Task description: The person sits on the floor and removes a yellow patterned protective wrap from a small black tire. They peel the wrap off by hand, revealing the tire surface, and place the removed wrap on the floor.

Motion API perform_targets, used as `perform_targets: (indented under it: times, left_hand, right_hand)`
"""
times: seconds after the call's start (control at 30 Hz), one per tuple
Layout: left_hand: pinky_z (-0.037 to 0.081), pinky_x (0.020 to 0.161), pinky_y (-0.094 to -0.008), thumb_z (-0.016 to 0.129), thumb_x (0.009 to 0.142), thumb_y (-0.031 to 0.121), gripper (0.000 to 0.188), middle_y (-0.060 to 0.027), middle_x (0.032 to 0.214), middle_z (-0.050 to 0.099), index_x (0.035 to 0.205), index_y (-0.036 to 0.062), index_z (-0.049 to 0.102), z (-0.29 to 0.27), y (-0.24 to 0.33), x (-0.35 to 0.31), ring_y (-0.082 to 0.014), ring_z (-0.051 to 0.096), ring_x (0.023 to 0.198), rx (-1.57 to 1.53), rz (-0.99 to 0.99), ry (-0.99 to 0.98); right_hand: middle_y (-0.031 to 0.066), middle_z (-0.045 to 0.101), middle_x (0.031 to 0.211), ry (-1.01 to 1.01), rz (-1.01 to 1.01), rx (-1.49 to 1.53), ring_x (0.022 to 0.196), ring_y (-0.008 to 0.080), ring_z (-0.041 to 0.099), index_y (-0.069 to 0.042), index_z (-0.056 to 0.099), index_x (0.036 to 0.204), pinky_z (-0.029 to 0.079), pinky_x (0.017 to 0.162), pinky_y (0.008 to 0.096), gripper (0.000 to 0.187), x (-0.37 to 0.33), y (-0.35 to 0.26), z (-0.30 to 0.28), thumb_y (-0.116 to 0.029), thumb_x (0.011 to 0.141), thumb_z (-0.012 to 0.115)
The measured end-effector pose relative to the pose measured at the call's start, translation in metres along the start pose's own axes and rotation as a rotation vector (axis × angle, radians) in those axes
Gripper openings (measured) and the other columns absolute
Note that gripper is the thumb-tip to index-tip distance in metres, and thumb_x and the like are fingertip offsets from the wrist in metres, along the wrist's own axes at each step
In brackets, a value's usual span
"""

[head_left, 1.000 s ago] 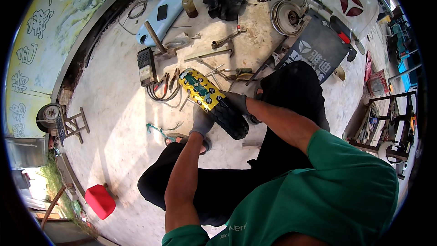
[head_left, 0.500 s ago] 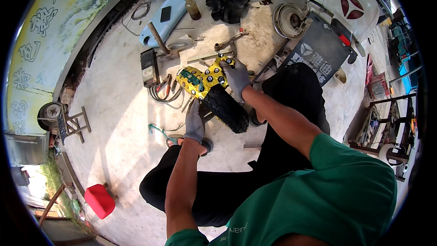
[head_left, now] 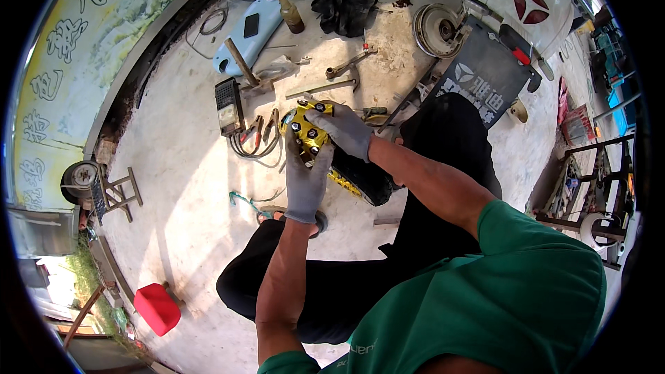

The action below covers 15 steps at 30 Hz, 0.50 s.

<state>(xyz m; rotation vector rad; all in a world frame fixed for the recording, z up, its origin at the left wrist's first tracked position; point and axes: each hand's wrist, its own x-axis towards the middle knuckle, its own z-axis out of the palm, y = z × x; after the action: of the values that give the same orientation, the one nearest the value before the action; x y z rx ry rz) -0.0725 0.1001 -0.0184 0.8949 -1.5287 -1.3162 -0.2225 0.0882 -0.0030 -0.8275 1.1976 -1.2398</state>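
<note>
1. Black treaded rubber tyre (head_left: 367, 179), partly wrapped in shiny yellow film with dark round prints (head_left: 309, 137), lies aslant at eleven o'clock from you.
2. Your grey-gloved right hand (head_left: 344, 131), at the film's two o'clock, curls its fingers closed over the film.
3. Your grey-gloved left hand (head_left: 305, 183), at six o'clock, is half open against the film; whether it pinches, I cannot tell.
4. A hard one-sided tug could rip the film suddenly or roll the tyre away.
5. Loose film swinging toward nine o'clock could snag the nearby red-handled cable clamps (head_left: 258, 133).
</note>
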Motion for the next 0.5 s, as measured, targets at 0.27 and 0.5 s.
perform_targets:
  times: [0.27, 0.5]
  left_hand:
    - [0.055, 0.075, -0.0242, 0.068, 0.085, 0.003, 0.043, -0.0067, 0.103, 0.066, 0.124, -0.0017, 0.051, -0.017, -0.005, 0.018, -0.0115, 0.065, 0.085, -0.254, -0.334, 0.058]
    - [0.056, 0.073, -0.0255, 0.063, 0.084, -0.005, 0.038, -0.0076, 0.100, 0.067, 0.121, -0.0018, 0.054, -0.034, -0.029, 0.021, -0.0132, 0.066, 0.084, -0.339, -0.364, 0.096]
  right_hand:
    - [0.0118, 0.064, 0.116, -0.053, -0.201, -0.230, 0.102, 0.0172, 0.061, 0.002, 0.055, 0.127, 0.048, 0.090, 0.0299, 0.049, -0.019, 0.011, 0.003, -0.032, 0.094, 0.063]
    - [0.0241, 0.052, 0.133, 0.071, -0.358, -0.862, 0.128, 0.0364, 0.047, -0.003, 0.033, 0.147, 0.040, 0.107, 0.0409, 0.099, -0.030, 0.046, -0.012, -0.041, 0.070, 0.081]
